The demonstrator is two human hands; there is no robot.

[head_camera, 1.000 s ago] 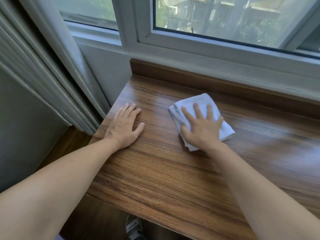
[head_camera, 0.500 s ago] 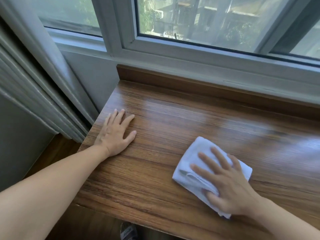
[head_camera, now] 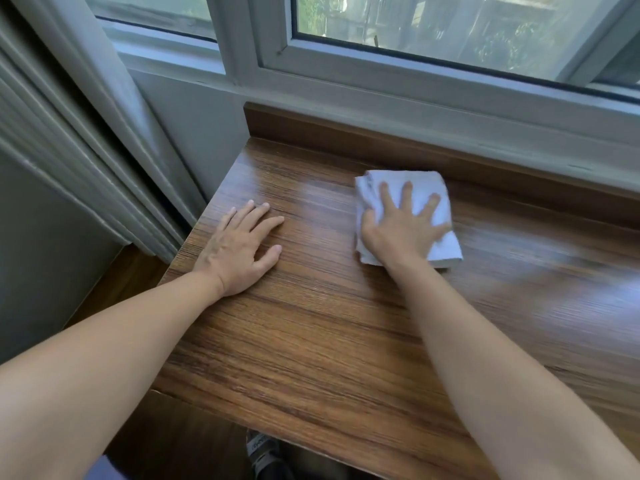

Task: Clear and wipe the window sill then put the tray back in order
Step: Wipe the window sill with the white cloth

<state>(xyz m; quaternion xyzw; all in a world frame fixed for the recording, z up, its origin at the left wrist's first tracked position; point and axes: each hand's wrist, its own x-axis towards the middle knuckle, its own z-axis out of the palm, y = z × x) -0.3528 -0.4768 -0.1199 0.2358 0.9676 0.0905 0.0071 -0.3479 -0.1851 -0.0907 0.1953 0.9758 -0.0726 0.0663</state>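
Two flat hands, right hand (head_camera: pixel 403 225) pressing folded white cloth (head_camera: pixel 429 188), left hand (head_camera: pixel 239 249) on glossy wooden sill (head_camera: pixel 311 341)

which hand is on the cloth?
The right hand, fingers spread flat on the white cloth. The left hand rests on bare sill.

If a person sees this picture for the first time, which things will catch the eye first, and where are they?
The white cloth stands out most: it lies on the brown wooden sill near the back edge, with the right hand spread flat on it. The left hand rests flat on the bare wood near the sill's left end. Behind both runs the pale window frame.
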